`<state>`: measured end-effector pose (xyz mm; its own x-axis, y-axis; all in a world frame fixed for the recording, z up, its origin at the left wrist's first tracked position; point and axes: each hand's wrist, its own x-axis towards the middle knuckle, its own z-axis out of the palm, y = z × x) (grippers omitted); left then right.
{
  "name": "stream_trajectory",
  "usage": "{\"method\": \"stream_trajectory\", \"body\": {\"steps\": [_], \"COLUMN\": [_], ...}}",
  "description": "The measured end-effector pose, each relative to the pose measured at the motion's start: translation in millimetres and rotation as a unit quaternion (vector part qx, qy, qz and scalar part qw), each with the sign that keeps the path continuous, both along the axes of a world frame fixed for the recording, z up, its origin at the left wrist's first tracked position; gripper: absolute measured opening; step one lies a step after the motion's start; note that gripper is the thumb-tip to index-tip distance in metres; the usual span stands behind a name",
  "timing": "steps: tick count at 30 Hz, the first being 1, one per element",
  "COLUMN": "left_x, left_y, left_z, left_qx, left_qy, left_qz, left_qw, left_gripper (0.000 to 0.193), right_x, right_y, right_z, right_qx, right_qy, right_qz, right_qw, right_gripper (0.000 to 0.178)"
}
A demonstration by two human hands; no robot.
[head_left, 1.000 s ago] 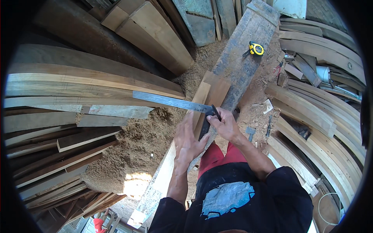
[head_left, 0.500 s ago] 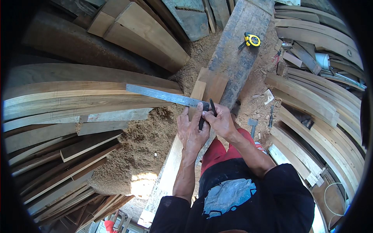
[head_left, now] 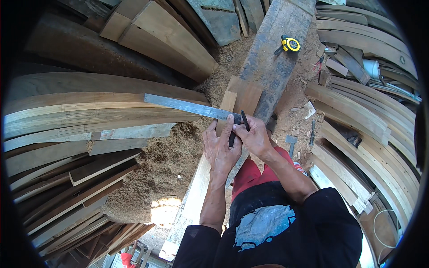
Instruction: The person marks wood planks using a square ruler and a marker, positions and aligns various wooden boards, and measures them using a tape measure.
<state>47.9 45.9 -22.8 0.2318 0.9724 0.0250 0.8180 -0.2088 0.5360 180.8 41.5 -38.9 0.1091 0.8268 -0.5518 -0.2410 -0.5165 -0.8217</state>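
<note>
A metal try square lies across a narrow strip of wood (head_left: 228, 101), its long silver blade (head_left: 178, 103) sticking out to the left. My left hand (head_left: 220, 151) is closed round the square's dark stock, with the thumb pressed along it. Close against it, my right hand (head_left: 256, 137) pinches a slim black pencil (head_left: 244, 118), tilted over the wood near the stock. The pencil's lower end is hidden by my fingers. A wider brown board (head_left: 248, 97) lies beside the strip, on the worn bench plank (head_left: 266, 60).
A yellow and black tape measure (head_left: 292, 44) rests on the far bench. On the littered ground to the right are a hammer (head_left: 291, 140) and a chisel-like tool (head_left: 312, 132). Stacked boards (head_left: 58, 107) crowd the left; curved planks (head_left: 348, 107) line the right. Sawdust (head_left: 156, 165) covers the ground.
Almost nothing differs. Both hands, with the try square and the pencil, have shifted very slightly upward in the picture.
</note>
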Motion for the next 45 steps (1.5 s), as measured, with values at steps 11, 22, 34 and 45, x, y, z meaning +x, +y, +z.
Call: {"method": "stream_trajectory", "body": {"steps": [11, 22, 34, 45], "left_x": [1.0, 1.5, -2.5, -3.5], "left_y": [-0.8, -0.3, 6.9, 11.3], "left_z": [0.0, 7.2, 15.2, 16.7], "left_qx": [-0.003, -0.019, -0.063, -0.098], "left_qy": [0.008, -0.008, -0.037, -0.041], "left_qz": [0.002, 0.004, 0.009, 0.009], "left_qw": [1.0, 1.0, 0.997, 0.994], "left_gripper": [0.067, 0.072, 0.072, 0.073], "right_x": [1.1, 53.6, 68.9, 61.9], "right_y": [-1.7, 13.7, 54.8, 77.4], "right_z": [-4.1, 37.4, 49.4, 50.4], "right_qx": [0.001, 0.214, 0.29, 0.273], "right_qy": [-0.003, -0.341, -0.199, -0.239], "right_qz": [0.005, 0.001, 0.17, 0.255], "right_qw": [1.0, 0.915, 0.921, 0.897], "right_gripper": [0.008, 0.024, 0.02, 0.021]}}
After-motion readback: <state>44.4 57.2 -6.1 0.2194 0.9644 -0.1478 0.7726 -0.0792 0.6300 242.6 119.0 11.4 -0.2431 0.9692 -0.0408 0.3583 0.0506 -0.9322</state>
